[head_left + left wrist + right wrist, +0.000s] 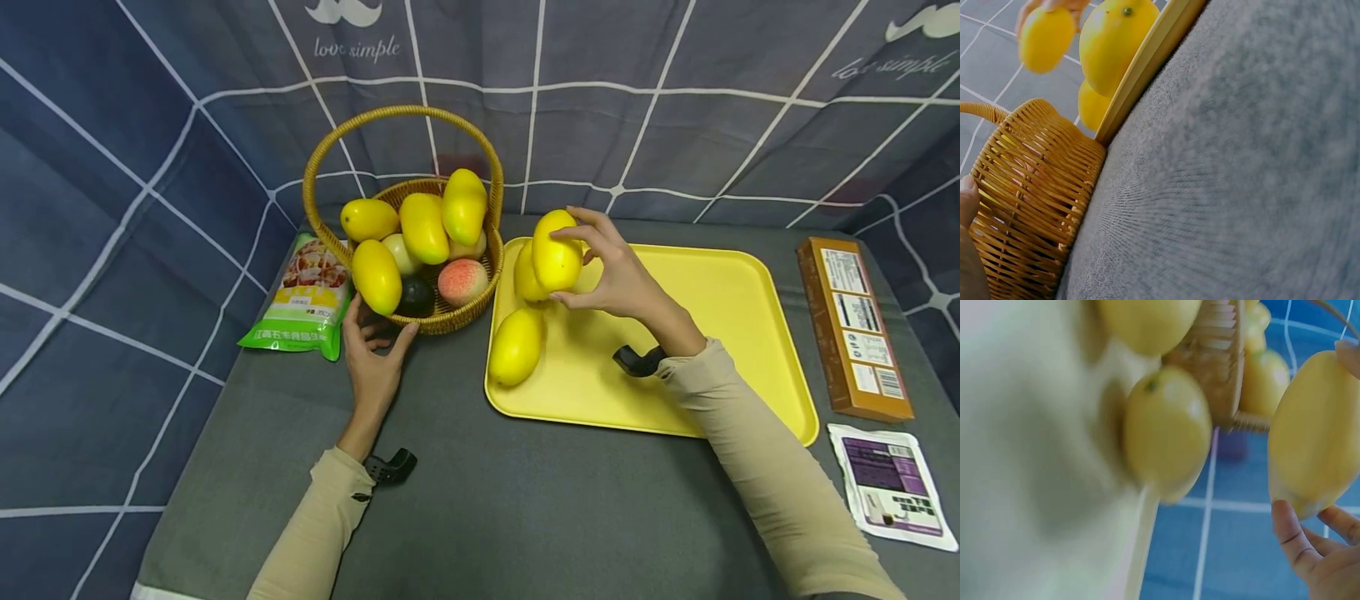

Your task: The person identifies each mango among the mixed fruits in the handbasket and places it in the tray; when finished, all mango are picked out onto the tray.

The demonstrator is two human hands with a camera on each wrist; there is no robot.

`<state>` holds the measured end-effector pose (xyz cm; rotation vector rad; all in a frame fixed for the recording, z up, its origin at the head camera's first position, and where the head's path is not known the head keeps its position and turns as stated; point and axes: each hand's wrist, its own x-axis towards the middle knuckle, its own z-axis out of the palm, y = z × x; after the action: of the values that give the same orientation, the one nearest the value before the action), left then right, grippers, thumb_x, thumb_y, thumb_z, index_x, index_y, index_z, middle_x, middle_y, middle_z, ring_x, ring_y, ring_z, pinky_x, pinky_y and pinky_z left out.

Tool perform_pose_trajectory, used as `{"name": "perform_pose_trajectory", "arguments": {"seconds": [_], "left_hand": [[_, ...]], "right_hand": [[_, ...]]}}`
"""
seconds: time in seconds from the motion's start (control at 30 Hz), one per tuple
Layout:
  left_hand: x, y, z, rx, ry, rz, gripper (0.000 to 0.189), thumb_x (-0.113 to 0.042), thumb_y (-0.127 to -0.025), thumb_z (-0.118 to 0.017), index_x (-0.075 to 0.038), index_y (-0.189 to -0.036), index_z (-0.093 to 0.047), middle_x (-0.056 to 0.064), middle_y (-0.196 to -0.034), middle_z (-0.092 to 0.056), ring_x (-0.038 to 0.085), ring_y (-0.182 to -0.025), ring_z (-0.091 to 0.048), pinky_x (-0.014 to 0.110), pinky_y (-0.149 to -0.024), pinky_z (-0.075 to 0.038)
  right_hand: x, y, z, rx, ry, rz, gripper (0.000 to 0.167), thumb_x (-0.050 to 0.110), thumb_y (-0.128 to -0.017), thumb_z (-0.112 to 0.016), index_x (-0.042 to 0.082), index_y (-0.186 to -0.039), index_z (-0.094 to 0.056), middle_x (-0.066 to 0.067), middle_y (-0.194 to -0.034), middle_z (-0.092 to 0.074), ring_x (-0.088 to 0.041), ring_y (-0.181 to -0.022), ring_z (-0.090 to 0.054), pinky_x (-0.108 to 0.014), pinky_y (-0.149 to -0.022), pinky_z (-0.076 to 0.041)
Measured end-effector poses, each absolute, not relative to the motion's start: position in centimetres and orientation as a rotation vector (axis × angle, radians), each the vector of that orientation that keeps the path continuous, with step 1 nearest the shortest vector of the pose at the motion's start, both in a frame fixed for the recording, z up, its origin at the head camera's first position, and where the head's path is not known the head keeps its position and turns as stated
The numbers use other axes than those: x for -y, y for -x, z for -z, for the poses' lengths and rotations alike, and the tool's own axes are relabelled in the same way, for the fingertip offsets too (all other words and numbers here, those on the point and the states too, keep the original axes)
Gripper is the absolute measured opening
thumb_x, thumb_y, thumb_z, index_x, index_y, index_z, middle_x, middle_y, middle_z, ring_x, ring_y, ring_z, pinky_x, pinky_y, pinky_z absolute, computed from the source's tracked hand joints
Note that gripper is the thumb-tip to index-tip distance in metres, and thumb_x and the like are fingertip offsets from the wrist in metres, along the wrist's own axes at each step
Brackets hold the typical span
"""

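Right now, the right hand is holding one yellow mango aloft over the left end of the yellow tray, thumb below and fingers above, pinching it across its length. Below, the far mango and the near mango are lying on the tray, the far one partly hidden. Over at the wicker basket, the left hand is touching the near left side, its thumb and forefinger spreading wide along the wall; it seems to be steadying it. Inside, more mangoes are crowding a peach.

So the step in hand looks like a mid-air transfer between tray and basket, though which way it is going, I cannot tell. The next move is calling for a firm pinch, a path clear of the tall handle, and a gentle release where nothing is rolling.
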<state>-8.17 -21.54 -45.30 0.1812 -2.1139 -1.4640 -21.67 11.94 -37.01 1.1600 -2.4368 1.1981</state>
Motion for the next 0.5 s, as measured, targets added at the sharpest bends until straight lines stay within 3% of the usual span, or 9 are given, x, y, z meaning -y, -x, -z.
{"name": "perform_pose_trajectory", "arguments": {"seconds": [0.1,0.23,0.5], "left_hand": [[21.6,8.1,45.4,2.122,-0.194,1.464,0.085,-0.012,-0.085,-0.077,-0.018,-0.154,-0.026,0.015,-0.145,-0.041,0.037,-0.109,-0.053,0.042,-0.081,-0.045],[22.1,8.3,46.2,2.130,-0.200,1.451,0.086,-0.020,-0.085,-0.078,-0.029,-0.153,-0.027,0.007,-0.145,-0.042,0.028,-0.108,-0.054,0.032,-0.081,-0.046],[22.0,8.4,46.2,2.135,-0.199,1.458,0.085,-0.022,-0.086,-0.078,-0.030,-0.153,-0.027,0.005,-0.145,-0.042,0.027,-0.109,-0.054,0.033,-0.081,-0.046]], "right_hand": [[-13.4,22.0,37.7,2.485,-1.100,-1.197,0.077,0.013,-0.063,-0.091,0.012,-0.132,-0.057,-0.014,-0.153,-0.033,-0.030,-0.127,-0.048,-0.041,-0.076,-0.049],[-14.6,22.2,38.4,2.529,-1.040,-1.214,0.077,0.012,-0.065,-0.090,0.012,-0.133,-0.056,-0.013,-0.154,-0.031,-0.031,-0.128,-0.047,-0.044,-0.077,-0.050],[-16.4,23.5,40.3,2.639,-1.014,-1.216,0.074,0.013,-0.067,-0.089,0.011,-0.132,-0.054,-0.019,-0.152,-0.030,-0.037,-0.130,-0.044,-0.050,-0.078,-0.052]]}}
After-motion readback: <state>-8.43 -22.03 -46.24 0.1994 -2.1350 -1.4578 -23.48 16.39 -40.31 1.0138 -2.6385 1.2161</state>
